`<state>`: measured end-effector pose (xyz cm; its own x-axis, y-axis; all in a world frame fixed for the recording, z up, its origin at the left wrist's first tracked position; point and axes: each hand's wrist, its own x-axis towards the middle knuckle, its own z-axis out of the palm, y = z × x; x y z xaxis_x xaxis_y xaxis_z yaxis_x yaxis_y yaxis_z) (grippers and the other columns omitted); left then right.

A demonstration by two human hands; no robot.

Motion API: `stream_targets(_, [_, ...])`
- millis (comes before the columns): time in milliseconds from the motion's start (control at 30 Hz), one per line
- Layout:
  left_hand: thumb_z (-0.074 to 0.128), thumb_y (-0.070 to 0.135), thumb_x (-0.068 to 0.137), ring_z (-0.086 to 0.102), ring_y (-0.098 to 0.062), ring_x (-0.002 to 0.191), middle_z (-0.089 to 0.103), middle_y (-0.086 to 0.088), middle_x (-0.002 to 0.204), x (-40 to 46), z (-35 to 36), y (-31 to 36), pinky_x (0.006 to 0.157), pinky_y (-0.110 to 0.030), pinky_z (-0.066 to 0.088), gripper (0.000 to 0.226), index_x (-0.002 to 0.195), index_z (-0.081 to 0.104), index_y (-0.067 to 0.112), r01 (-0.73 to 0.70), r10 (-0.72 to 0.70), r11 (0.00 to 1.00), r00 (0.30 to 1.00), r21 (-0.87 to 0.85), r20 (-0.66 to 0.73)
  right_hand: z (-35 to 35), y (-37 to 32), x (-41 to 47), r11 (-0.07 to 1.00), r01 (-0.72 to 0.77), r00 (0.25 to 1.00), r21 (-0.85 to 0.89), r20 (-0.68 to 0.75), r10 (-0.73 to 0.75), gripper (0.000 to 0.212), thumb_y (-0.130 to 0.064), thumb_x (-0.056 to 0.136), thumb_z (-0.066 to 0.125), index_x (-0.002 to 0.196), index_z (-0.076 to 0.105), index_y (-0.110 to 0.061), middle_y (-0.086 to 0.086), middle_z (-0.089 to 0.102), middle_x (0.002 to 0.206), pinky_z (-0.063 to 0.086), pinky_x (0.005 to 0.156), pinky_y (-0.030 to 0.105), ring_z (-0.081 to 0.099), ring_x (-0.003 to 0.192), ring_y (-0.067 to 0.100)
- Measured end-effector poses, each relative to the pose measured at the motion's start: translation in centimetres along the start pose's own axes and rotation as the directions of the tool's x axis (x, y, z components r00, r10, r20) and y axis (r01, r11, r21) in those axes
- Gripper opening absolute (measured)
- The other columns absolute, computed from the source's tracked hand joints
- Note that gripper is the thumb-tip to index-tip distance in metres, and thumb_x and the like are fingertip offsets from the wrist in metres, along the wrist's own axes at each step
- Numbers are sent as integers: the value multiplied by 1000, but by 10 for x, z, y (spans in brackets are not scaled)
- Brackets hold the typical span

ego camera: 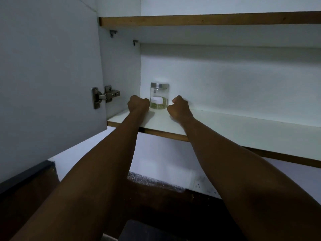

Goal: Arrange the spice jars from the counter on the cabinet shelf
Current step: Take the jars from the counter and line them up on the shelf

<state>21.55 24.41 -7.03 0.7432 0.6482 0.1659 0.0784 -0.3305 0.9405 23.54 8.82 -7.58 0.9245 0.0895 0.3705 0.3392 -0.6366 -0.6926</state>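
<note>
The jar (159, 95) stands upright on the lower shelf (225, 126), left of the frame's centre and close to the back wall (225, 80), and neither hand holds it. Nearest the camera, two bare forearms rise from the bottom edge of the frame and converge toward that shelf. Below them, in the lower part of the frame, lies a dark counter (156, 193) with a speckled edge, and a white socket plate (199, 186) sits on the wall just right of centre.

Further up, the left hand (138, 103) is curled into a fist with nothing in it, just beside the jar's left side; whether the knuckles touch the glass cannot be told. The right hand (178, 106) is likewise curled and empty, a little apart from the jar on its right, resting low over the shelf.

The jar is clear glass with a silver lid (159, 85), a white label (its writing too small to read) and greenish contents filling only the bottom part.

On the left of the frame the open door (48, 80) hangs on a metal hinge (104, 96). Across the top runs an upper shelf (208, 20) with a wooden front edge, and two small brackets (112, 33) support it at the upper left.
</note>
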Motion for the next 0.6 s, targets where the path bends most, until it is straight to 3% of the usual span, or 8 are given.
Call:
stream_targets(67, [64,7,92,69,-31,103,69,-21,109,-29,-11,5,85,-38,60,24,111,66,-7,-113,107,985,993,128,52,-3,-7,-21,997,33,999,-73,-5,-33,43,-11,88,59,128,48,1,20,58,129,47,82,35,60,118,37])
stream_targets(133, [61,5,90,61,-26,87,61,-14,88,-65,-23,4,66,-27,49,9,81,63,3,-243,215,940,967,241,136,-4,-15,-48,977,107,993,-185,58,-98,50,-10,87,62,131,43,4,23,56,130,50,93,42,54,124,39])
stream_targets(167, [59,4,88,59,-23,86,62,-10,85,-82,-26,0,67,-26,47,13,76,62,6,-298,260,913,951,279,166,-6,-17,-65,967,136,989,-214,78,-122,52,-11,87,63,132,42,4,22,56,130,49,94,44,50,126,39])
stream_targets(267, [56,8,89,65,-20,106,75,-3,107,-141,-26,-23,96,-34,53,26,104,76,6,-505,483,823,863,259,150,-19,-6,-120,910,283,951,-302,-34,-307,35,-15,90,57,122,53,-2,16,63,115,48,83,40,50,119,35])
stream_targets(367, [62,3,92,62,-22,124,71,-1,126,-214,-12,-65,110,-36,48,28,116,74,6,-706,708,707,705,53,-53,-25,49,-188,818,532,791,-220,-217,-573,34,-10,84,47,114,65,-7,7,67,120,49,100,35,50,124,28])
stream_targets(433, [64,-2,94,57,-25,136,60,-5,142,-257,11,-102,118,-33,42,34,127,67,-1,-749,750,662,662,-36,6,-19,103,-234,845,526,810,-97,-247,-532,41,-6,86,45,121,67,-11,4,62,137,43,111,28,49,135,21])
stream_targets(533, [61,-5,90,54,-27,140,57,-15,147,-323,58,-169,121,-39,40,49,139,58,-6,-648,640,753,679,-116,360,-6,205,-304,961,268,958,-64,-85,-272,42,-4,88,62,129,65,-6,12,63,135,44,111,40,56,130,28])
stream_targets(600, [63,-7,84,55,-23,136,59,-16,144,-360,84,-212,119,-40,41,56,140,57,-9,-569,516,818,662,-84,545,-1,261,-344,994,79,995,-69,60,-75,46,-6,87,64,133,62,-2,17,64,132,44,110,42,59,126,33])
